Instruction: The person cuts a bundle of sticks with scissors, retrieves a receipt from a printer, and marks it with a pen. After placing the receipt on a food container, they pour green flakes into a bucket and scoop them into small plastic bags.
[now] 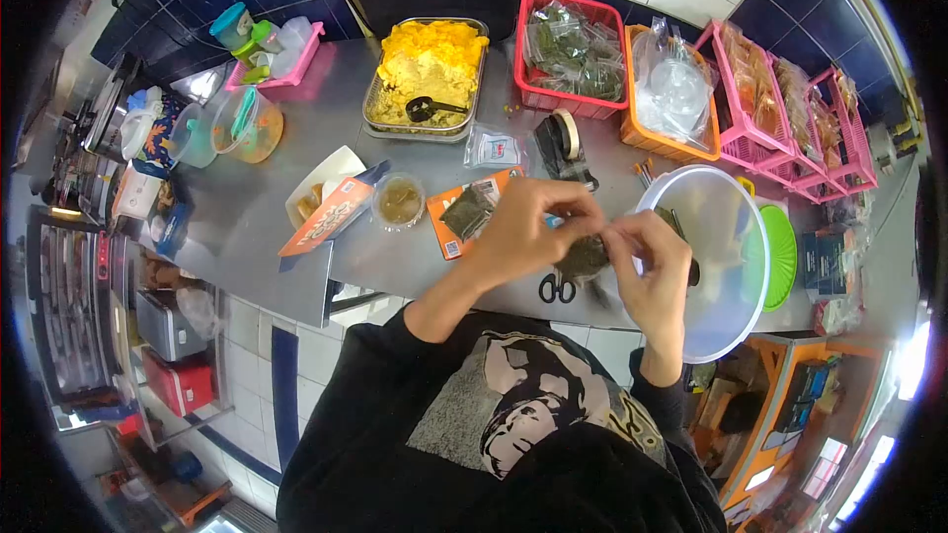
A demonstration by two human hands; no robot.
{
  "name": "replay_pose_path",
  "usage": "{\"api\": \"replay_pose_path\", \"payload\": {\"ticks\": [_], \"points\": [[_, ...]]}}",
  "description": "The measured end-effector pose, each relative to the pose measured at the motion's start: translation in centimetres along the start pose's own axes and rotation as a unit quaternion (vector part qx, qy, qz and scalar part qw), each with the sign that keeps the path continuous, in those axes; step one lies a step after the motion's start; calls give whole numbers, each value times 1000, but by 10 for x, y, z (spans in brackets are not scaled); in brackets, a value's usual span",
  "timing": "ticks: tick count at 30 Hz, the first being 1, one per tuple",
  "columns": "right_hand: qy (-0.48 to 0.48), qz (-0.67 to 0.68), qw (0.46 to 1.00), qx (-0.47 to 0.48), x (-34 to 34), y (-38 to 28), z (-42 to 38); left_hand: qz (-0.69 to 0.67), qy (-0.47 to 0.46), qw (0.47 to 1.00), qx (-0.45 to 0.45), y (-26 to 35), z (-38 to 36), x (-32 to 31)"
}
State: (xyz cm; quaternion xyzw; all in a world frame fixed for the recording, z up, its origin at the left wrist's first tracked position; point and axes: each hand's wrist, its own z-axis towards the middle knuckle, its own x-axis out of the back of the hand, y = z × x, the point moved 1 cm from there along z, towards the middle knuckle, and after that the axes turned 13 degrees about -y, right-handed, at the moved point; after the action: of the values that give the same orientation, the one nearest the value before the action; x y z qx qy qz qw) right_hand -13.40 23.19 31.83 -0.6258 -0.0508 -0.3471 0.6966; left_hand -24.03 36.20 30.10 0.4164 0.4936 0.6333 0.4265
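Both hands are raised over the front of the steel counter, fingertips pinched close together at the top of a small clear bag with dark green contents (pixel 583 259). My left hand (pixel 538 227) holds the bag's top from the left, and my right hand (pixel 652 262) pinches it from the right. Just left of them, another dark green packet (pixel 469 211) lies on an orange and white box (pixel 446 229). Black-handled scissors (pixel 557 288) rest below the bag. A large translucent tub (pixel 726 266) stands right beside my right hand.
Behind are a tray of yellow food (pixel 428 64), a red basket of green packets (pixel 573 51), an orange basket with clear lids (pixel 673 94) and pink racks (pixel 760 104). A tape roll (pixel 566 134), a round cup (pixel 399 201) and a paper food box (pixel 326 202) sit nearer.
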Motion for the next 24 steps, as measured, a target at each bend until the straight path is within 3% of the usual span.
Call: {"api": "replay_pose_path", "payload": {"ticks": [2,5,7,11,12,17,18,19,20,21,22,23,24], "points": [[6,32,999,-36,-10,7,6,-49,-25,997,51,-1,-7,17],[19,88,994,-62,-30,18,13,-120,0,992,40,-25,-13,30],[39,128,986,-96,-44,23,15,-81,-5,997,17,-28,-18,33],[90,216,969,-75,-62,40,20,-101,0,992,72,-34,-36,33],[92,215,969,-76,-65,38,21,-40,4,996,79,-49,-38,34],[-76,268,956,-96,-67,47,17,65,1,994,89,-68,-47,39],[-75,268,956,-97,-63,52,16,-70,0,997,38,-66,-49,44],[-91,534,839,-50,-60,55,16,-204,-2,979,-15,-65,-52,50],[-99,754,649,2,-60,57,16,-204,-2,979,-14,-66,-56,61],[-99,755,648,1,-63,63,16,-96,54,993,33,-72,-61,75],[-73,608,785,-96,-67,72,17,13,110,991,79,-78,-64,82],[-44,430,882,-189,-69,73,18,14,110,991,80,-94,-66,81],[-18,387,903,-185,-79,69,19,208,99,962,148,-117,-69,76]]}}
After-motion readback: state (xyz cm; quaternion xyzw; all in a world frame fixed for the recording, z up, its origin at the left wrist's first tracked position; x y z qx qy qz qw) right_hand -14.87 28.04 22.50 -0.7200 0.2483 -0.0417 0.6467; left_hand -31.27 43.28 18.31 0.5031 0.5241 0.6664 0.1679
